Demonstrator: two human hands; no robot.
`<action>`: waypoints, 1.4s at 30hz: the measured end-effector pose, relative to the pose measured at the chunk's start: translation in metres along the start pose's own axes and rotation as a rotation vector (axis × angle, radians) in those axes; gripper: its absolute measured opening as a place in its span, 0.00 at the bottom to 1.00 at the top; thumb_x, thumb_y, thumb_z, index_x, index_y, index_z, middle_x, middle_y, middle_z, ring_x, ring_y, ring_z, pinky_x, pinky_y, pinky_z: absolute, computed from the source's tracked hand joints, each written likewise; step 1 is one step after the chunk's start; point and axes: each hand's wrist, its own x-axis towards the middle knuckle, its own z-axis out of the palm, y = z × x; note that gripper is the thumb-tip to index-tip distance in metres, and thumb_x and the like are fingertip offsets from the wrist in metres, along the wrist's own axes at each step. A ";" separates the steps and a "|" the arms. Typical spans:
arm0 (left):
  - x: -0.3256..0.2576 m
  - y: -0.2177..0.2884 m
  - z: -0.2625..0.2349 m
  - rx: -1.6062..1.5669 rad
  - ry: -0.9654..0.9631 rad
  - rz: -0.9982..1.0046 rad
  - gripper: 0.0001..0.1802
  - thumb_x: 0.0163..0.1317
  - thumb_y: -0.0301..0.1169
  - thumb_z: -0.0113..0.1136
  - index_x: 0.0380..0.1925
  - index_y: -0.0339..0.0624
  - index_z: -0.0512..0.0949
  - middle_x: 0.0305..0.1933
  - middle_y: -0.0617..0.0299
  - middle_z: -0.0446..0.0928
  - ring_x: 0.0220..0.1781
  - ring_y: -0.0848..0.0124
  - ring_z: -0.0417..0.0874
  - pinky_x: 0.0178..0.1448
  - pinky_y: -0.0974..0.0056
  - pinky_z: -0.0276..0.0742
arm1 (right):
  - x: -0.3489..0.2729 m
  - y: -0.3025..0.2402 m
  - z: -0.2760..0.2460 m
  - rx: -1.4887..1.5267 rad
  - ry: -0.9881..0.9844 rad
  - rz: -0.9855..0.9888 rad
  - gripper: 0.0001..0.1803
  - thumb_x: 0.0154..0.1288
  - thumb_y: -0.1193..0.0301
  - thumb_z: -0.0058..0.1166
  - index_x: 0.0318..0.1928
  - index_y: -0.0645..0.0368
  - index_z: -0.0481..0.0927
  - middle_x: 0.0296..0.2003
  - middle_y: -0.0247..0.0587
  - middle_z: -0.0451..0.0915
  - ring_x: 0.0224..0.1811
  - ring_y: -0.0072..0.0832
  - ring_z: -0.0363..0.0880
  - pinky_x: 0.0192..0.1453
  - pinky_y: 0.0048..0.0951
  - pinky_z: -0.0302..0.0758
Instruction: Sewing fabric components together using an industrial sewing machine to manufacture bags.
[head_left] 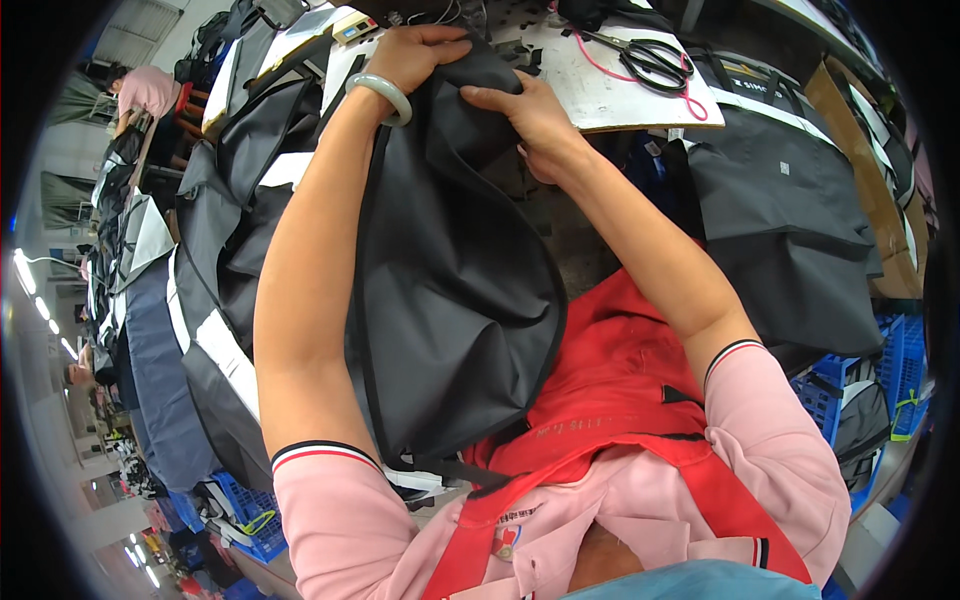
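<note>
The black cloth (450, 290) hangs in front of the person's chest, its top raised to the edge of the white table (610, 108). The left hand (415, 60) pinches its upper end; the right hand (538, 122) seems to grip it just beside, between thumb and fingers, though the fingers below are hidden. In my judgement, the work is partly done: a dark border already follows the curved edge, while the part in the hands is perhaps still to be fixed; I cannot tell surely. I count one cloth in hand, one pair of scissors (634, 50) on the table and one bracelet (385, 98). The other dark cloths (770, 200) at both sides overlap too much for counting.
</note>
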 end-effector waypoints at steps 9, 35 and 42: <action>-0.152 0.002 0.045 0.088 -0.031 0.031 0.24 0.60 0.34 0.64 0.54 0.33 0.75 0.51 0.52 0.80 0.51 0.67 0.80 0.55 0.67 0.73 | -0.084 0.061 -0.045 -0.058 0.107 0.043 0.20 0.57 0.70 0.66 0.48 0.65 0.79 0.43 0.40 0.82 0.43 0.25 0.80 0.51 0.26 0.76; -0.329 0.008 0.045 -0.192 -0.100 -0.541 0.13 0.59 0.34 0.60 0.24 0.34 0.80 0.20 0.70 0.73 0.21 0.80 0.70 0.28 0.72 0.67 | -0.236 0.042 0.006 -0.823 -0.761 -0.019 0.14 0.66 0.64 0.57 0.38 0.64 0.82 0.35 0.45 0.82 0.37 0.31 0.81 0.42 0.29 0.76; -0.310 0.007 0.051 -0.096 0.023 -0.336 0.13 0.61 0.33 0.61 0.39 0.35 0.81 0.34 0.66 0.79 0.38 0.76 0.77 0.40 0.71 0.75 | -0.238 0.054 0.008 -0.899 -0.725 -0.004 0.16 0.66 0.64 0.56 0.35 0.67 0.74 0.27 0.54 0.75 0.30 0.44 0.72 0.37 0.35 0.71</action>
